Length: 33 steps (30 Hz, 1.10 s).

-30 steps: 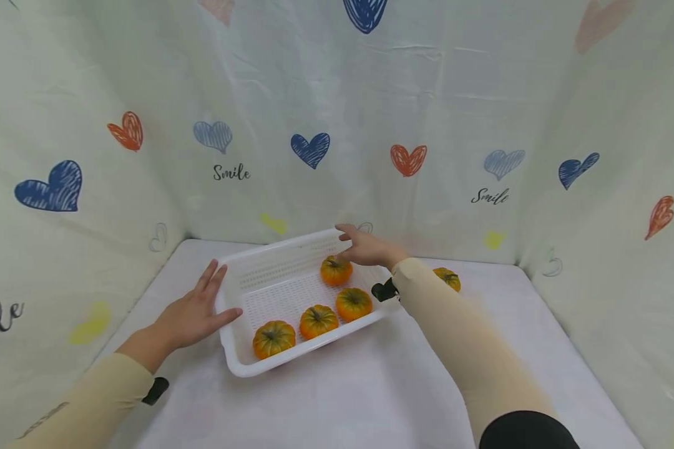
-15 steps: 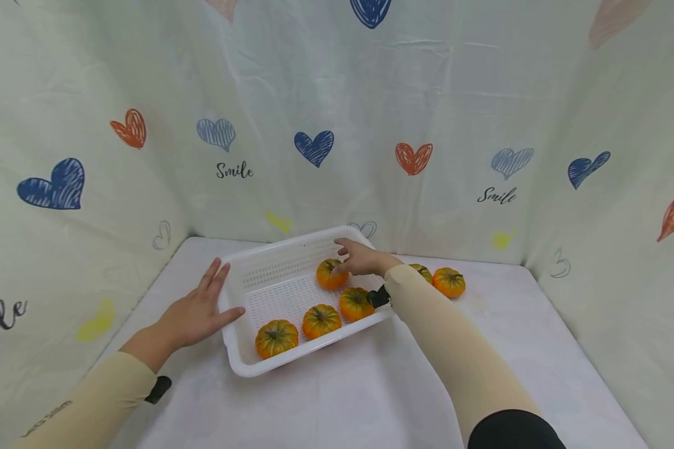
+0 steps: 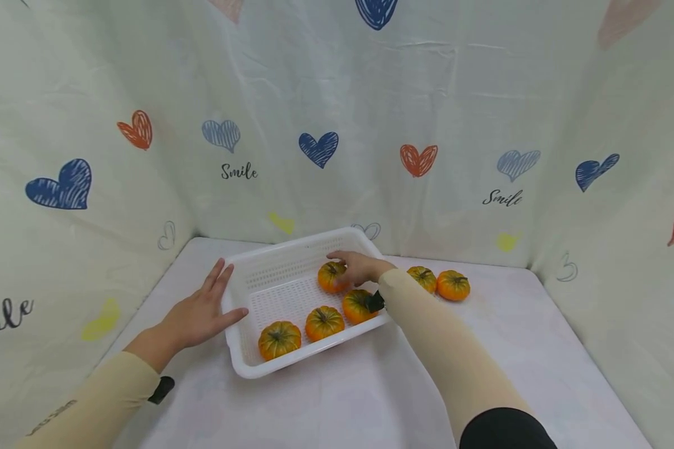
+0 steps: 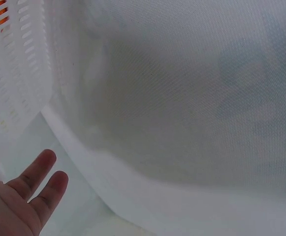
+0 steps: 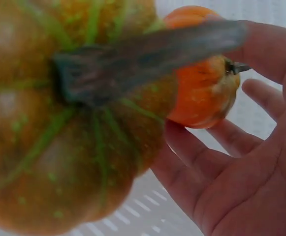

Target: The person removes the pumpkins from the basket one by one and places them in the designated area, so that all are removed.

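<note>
A white plastic basket [image 3: 292,246] with perforated walls holds several small orange-green pumpkins. My left hand [image 3: 199,315] lies against its left rim, fingers spread and thumb over the edge; in the left wrist view two fingertips of the left hand [image 4: 32,191] show beside the slotted wall. Inside the basket, my right hand [image 3: 361,268] holds the back pumpkin [image 3: 328,277], fingers behind it and thumb on the near side. The right wrist view has this pumpkin [image 5: 202,93] between thumb and fingers, while a nearer pumpkin [image 5: 34,147] fills the left.
Along the basket's front wall sit a left pumpkin [image 3: 279,340], a middle pumpkin [image 3: 324,323] and a right pumpkin [image 3: 356,305] under my right wrist. Two more pumpkins [image 3: 454,285] stand on the white table [image 3: 337,405] to the right. A heart-print curtain [image 3: 365,93] surrounds the table.
My right hand has come lower and nearer over the back pumpkin, which has shifted slightly left within the basket. Both pumpkins outside now show beyond the sleeve. My left hand stays at the rim.
</note>
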### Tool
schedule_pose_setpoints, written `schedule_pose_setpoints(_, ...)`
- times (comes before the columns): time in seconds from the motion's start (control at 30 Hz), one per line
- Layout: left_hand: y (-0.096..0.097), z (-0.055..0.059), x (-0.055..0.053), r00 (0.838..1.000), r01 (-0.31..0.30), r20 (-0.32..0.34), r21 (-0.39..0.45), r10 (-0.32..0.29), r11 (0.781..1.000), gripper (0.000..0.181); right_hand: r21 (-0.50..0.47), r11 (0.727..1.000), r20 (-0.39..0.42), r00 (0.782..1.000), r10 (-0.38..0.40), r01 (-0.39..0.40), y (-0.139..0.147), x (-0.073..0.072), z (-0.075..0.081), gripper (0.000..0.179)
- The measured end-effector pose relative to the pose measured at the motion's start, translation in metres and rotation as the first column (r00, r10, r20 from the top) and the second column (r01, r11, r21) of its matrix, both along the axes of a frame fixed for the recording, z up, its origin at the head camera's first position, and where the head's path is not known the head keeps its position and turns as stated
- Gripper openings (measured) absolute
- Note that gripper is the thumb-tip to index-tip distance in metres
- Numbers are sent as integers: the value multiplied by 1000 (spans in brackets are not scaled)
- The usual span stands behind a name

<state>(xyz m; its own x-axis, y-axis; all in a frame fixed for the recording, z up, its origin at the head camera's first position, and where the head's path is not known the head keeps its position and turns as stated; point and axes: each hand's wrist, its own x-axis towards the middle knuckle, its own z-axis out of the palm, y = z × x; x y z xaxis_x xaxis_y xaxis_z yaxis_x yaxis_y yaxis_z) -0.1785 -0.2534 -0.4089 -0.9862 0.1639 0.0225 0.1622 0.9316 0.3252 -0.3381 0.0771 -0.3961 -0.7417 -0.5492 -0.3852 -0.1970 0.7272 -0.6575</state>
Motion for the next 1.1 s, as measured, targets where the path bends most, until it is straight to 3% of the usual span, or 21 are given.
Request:
schedule_pose_setpoints(0.6,-1,-2,-2,1000,-8,2,-17,8,1000,98,48,999,-12,1000,22,-21,-6,-3,-9,71)
schedule_pose_setpoints(0.73,0,0,-2,1000,-1,-1,-13,1,1000,98,50,998,-52,998,31,-28,-4,-2,-7,71)
schedule_pose_setpoints(1.1,0,-3,0,1000,-4,-5,-17,3,1000,101,-88,996,-55,998,-21,16,3,0,0,69)
